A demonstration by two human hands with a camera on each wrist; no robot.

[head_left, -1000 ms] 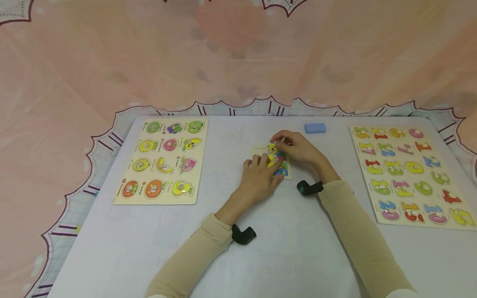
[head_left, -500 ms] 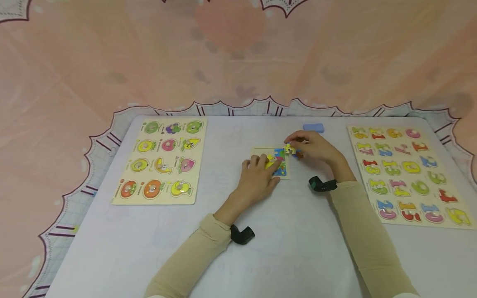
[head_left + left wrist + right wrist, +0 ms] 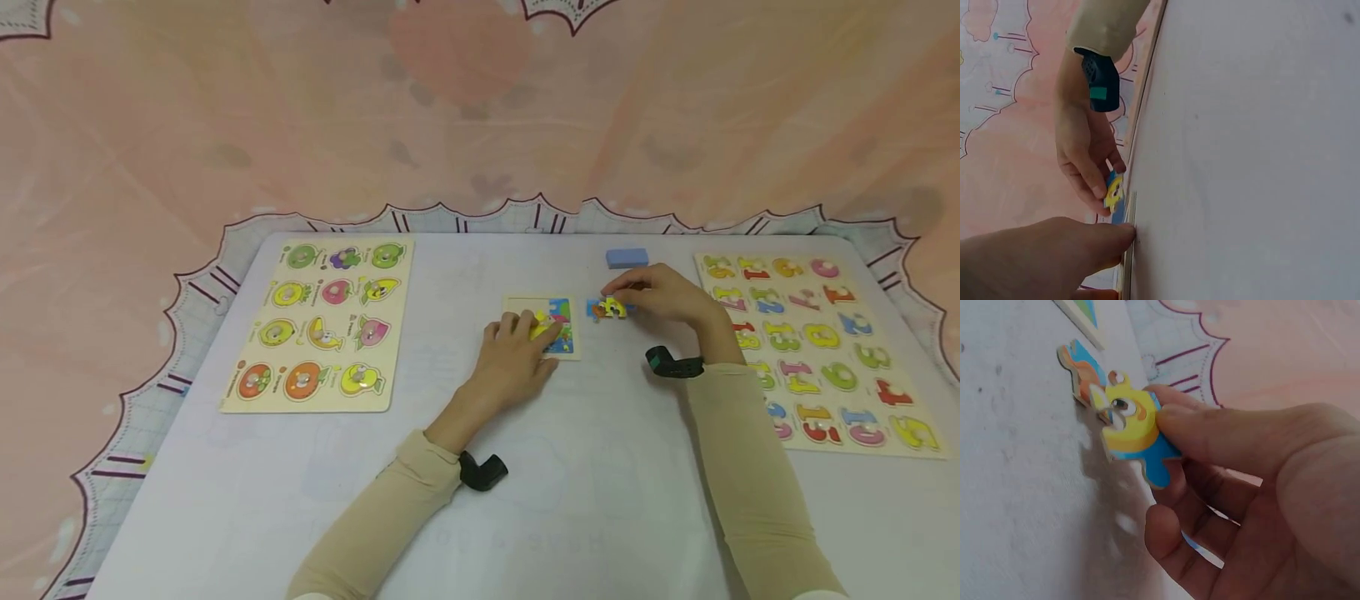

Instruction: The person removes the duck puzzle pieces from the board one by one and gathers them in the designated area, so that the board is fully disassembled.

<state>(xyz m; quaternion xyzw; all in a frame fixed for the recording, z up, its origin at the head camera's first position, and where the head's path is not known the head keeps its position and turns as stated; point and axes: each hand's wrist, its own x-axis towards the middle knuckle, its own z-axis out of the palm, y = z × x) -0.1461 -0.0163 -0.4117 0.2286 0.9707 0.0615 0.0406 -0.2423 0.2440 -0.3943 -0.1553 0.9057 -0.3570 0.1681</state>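
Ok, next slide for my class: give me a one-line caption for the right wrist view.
The right hand pinches a yellow-and-blue puzzle piece over a white tabletop.

Left hand [image 3: 1041, 256]: thumb touching thin board [image 3: 1127, 269] edge. Right hand [image 3: 1079, 150] pinches yellow-and-blue piece [image 3: 1114, 189] near it; black wrist gadget [image 3: 1104, 81], beige sleeve [image 3: 1107, 26], white tabletop [image 3: 1241, 156].

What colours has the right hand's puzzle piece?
Mainly yellow and blue; the right wrist view shows the piece best.
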